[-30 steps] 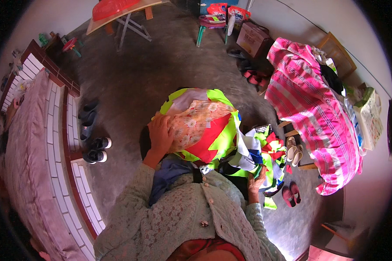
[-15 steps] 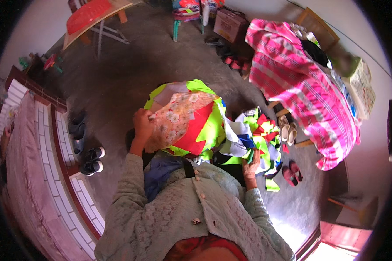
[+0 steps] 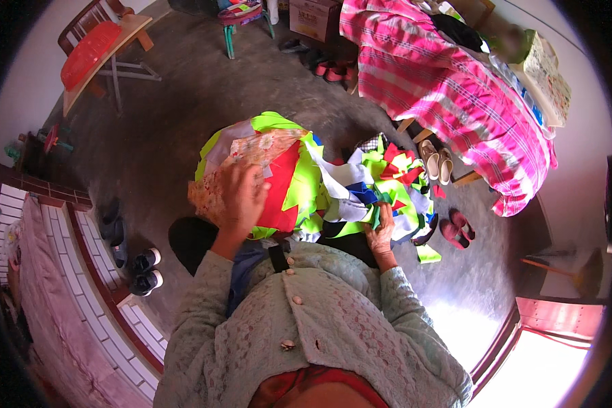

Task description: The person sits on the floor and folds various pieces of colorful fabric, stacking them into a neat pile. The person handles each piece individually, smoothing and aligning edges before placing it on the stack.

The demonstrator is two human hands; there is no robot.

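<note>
A round bundle of cloth pieces (image 3: 298,183) in neon yellow, red, white and floral print rests in front of my lap. Over it is my left hand (image 3: 243,196), fingers loosely apart and holding nothing that I can see. The orange floral cloth (image 3: 207,194) lies on the bundle's left side, partly behind that hand. To the right sits a heap of loose fabric scraps (image 3: 404,170) in white, red, neon yellow, blue and black. At its near edge my right hand (image 3: 381,234) has its fingers closed on a small dark green fabric scrap (image 3: 376,216).
A pink plaid cloth (image 3: 442,102) covers furniture at the right, with beige shoes (image 3: 436,162) and dark red shoes (image 3: 457,229) near it. Black shoes (image 3: 145,271) stand on the floor at left. A table (image 3: 126,34) and a cardboard box (image 3: 314,17) are farther back.
My left hand has let go of the floral cloth's edge and moved in over the bundle. The right hand stays at the scraps, now with a green piece in its fingers. The view has shifted.
</note>
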